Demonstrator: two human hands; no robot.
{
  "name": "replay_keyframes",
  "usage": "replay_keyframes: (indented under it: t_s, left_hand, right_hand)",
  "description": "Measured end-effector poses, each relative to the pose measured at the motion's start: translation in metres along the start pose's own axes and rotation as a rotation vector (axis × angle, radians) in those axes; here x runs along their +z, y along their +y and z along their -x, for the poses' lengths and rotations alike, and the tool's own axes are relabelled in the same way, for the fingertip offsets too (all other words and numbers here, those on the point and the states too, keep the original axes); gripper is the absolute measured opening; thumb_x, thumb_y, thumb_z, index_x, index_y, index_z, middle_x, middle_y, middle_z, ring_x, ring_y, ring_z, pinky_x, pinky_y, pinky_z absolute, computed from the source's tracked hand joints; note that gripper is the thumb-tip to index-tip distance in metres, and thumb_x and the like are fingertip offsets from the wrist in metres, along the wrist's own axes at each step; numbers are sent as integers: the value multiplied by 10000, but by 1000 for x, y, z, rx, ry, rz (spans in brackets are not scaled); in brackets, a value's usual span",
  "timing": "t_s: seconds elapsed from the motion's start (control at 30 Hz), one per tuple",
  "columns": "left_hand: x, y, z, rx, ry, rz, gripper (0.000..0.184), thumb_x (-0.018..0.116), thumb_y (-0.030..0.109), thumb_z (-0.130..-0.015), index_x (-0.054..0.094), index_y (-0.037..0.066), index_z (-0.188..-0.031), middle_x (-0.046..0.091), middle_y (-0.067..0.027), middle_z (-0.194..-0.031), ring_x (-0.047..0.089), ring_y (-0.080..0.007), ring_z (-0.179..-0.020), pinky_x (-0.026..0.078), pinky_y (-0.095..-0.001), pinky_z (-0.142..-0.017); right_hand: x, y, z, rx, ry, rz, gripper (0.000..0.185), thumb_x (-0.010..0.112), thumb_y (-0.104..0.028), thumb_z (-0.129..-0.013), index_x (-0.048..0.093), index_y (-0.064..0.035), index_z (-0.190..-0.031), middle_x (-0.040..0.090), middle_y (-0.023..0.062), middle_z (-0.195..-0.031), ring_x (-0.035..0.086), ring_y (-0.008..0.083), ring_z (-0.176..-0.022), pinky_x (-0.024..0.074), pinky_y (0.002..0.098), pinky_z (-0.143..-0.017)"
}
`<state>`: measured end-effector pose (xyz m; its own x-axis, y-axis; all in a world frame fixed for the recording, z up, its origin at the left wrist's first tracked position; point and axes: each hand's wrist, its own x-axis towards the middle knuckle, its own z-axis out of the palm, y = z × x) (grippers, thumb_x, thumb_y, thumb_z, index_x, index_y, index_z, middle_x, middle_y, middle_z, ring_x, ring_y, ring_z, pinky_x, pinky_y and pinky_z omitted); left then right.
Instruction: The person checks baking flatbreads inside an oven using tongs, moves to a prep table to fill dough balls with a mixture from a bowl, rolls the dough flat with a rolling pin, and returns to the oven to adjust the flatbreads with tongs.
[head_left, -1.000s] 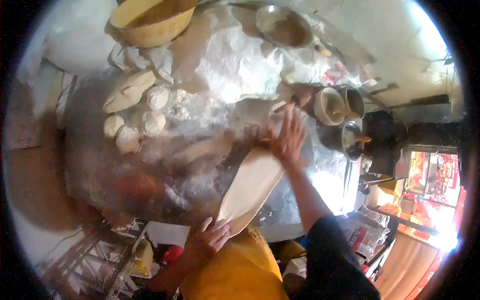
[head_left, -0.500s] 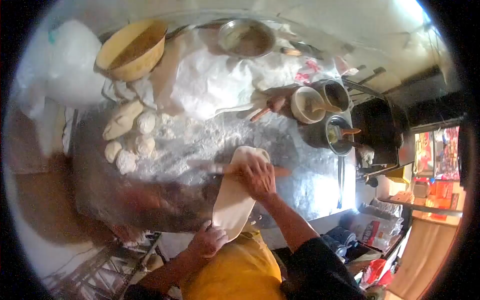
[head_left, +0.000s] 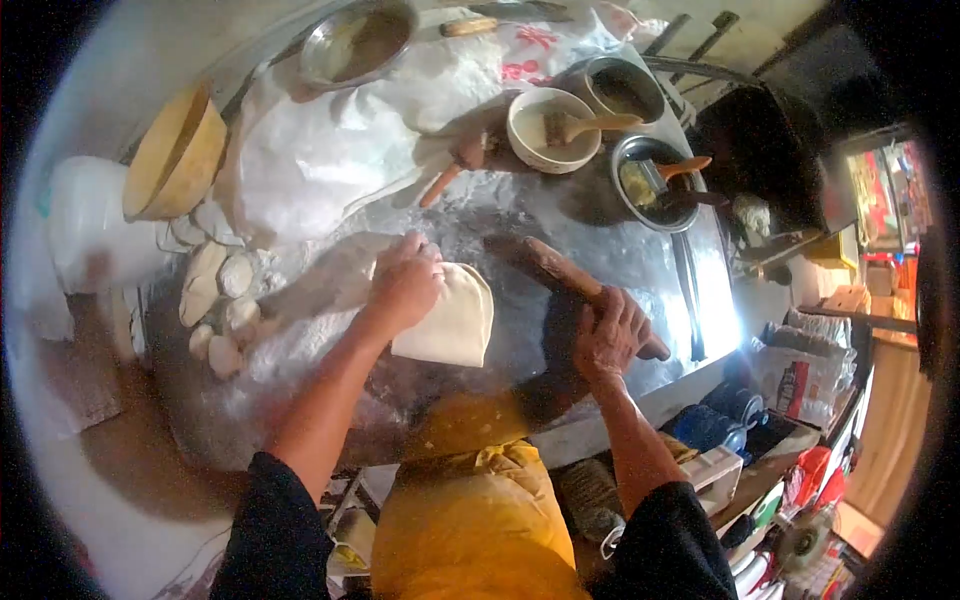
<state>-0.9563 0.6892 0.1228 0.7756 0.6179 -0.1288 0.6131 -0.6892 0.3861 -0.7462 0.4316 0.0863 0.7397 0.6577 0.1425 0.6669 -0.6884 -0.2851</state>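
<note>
My left hand [head_left: 408,280] is closed on the upper left edge of a flat sheet of dough [head_left: 455,320], which lies folded over on the floured metal table. To the right, my right hand [head_left: 610,335] wraps round a wooden rolling pin [head_left: 565,272] that slants from upper left to lower right. Several dough balls [head_left: 242,314] and a longer dough piece [head_left: 203,284] sit at the left of the table.
Beyond the hands stand a white bowl with a brush [head_left: 545,150], a metal pot [head_left: 625,90] and another with a brush [head_left: 640,190]. A small stick-like tool [head_left: 440,187] lies near a white sack [head_left: 320,150]. Behind are a metal bowl [head_left: 345,50] and a yellow bowl [head_left: 190,165].
The dough sheet, earlier stretched out long, is now folded over. My left hand has moved from its near end to its upper left; my right hand has moved right with the rolling pin.
</note>
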Motion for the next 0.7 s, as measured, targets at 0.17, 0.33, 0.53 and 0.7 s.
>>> replay_keyframes:
  t_s: [0.17,0.33,0.53,0.7]
  left_hand:
    - [-42,10,27,-92,-505,456,305,769,234,-838,643,38,-1035,699,-158,-1007,686,-334,-957,540,-454,-821]
    - [-10,13,61,-148,-299,145,411,789,265,-820,615,56,-1129,688,-143,-1000,672,-353,-961,514,-485,-892]
    - [-20,27,88,-46,-351,620,353,778,285,-844,551,55,-986,603,-97,-879,603,-248,-751,516,-384,-682]
    - [-95,-24,170,-516,131,1339,247,765,236,-874,576,85,-928,589,-39,-825,576,-132,-735,479,-302,-628]
  right_hand:
    - [-4,0,-1,-10,-19,5,468,608,-296,-946,507,-119,-1367,556,124,-1362,473,350,-1301,238,539,-1136]
    - [-6,-6,-6,-3,-27,5,474,614,-296,-940,508,-118,-1367,552,125,-1372,467,349,-1301,243,535,-1136]
    - [-4,-2,-4,-27,-75,105,515,629,-315,-928,508,-111,-1384,535,144,-1394,453,371,-1319,266,527,-1154]
    - [2,1,-2,-29,-24,101,527,573,-382,-979,507,-77,-1403,551,167,-1381,460,381,-1325,251,557,-1161]
